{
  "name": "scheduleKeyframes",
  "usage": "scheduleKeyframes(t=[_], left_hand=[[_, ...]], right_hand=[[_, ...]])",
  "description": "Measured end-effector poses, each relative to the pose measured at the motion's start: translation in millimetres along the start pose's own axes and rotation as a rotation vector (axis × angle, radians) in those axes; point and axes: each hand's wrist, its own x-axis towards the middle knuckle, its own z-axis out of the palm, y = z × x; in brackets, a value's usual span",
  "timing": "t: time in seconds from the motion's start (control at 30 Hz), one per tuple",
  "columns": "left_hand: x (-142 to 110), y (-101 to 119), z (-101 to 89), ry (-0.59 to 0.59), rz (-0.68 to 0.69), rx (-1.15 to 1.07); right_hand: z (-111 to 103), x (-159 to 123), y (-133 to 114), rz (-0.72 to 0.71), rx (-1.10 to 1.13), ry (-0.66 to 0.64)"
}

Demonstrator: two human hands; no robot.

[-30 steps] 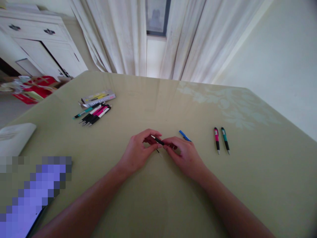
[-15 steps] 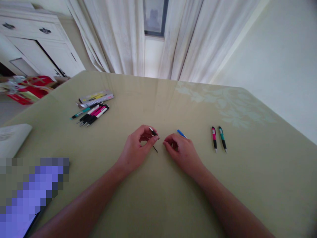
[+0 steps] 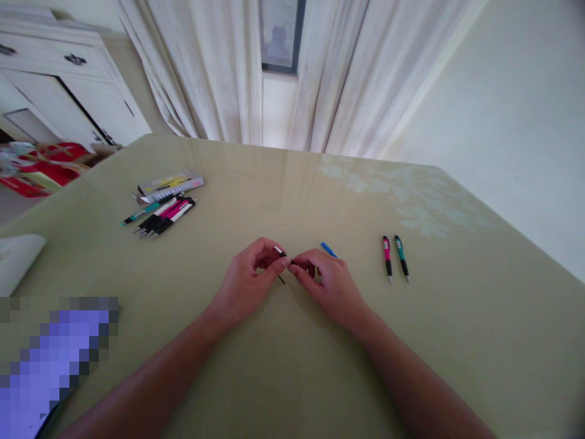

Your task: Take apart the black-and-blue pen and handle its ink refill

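At the middle of the olive-green table my left hand pinches a small black pen part with a pale end. A thin dark refill pokes out below it. My right hand is curled closed, its fingertips meeting the left hand's at that part. A blue pen barrel sticks out behind the right hand; whether those fingers grip it is hidden. A pink pen and a teal pen lie side by side to the right of my hands.
Several pens lie bundled at the back left beside a flat pen box. A white object sits at the left edge. A white cabinet, red clutter and curtains stand beyond the table.
My hands were together, drew apart half a second ago, and now their fingertips meet again at the black part. The view has shifted slightly.
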Motion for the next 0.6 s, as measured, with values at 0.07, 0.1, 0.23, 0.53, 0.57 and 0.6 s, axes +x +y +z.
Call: scheduleKeyframes(t=[0.07, 0.1, 0.23, 0.53, 0.57, 0.6], left_hand=[[1, -1, -0.6, 0.008, -0.001, 0.029], [1, -1, -1.1, 0.023, -0.006, 0.062], [1, -2, -2.8, 0.081, -0.003, 0.318], [-3, -6, -2.0, -0.073, 0.127, 0.664], [-3, -6, -2.1, -0.075, 0.126, 0.661], [-3, -6, -2.1, -0.078, 0.124, 0.658]], right_hand=[[-3, -1, 1, -0.006, -0.049, 0.004], [-6, -1, 3, -0.006, -0.08, 0.01], [-20, -2, 10, 0.023, -0.115, 0.137], [-31, 0, 19, 0.147, 0.5, 0.412], [-30, 1, 18, 0.157, 0.55, 0.399], [-29, 1, 17, 0.164, 0.593, 0.393]])
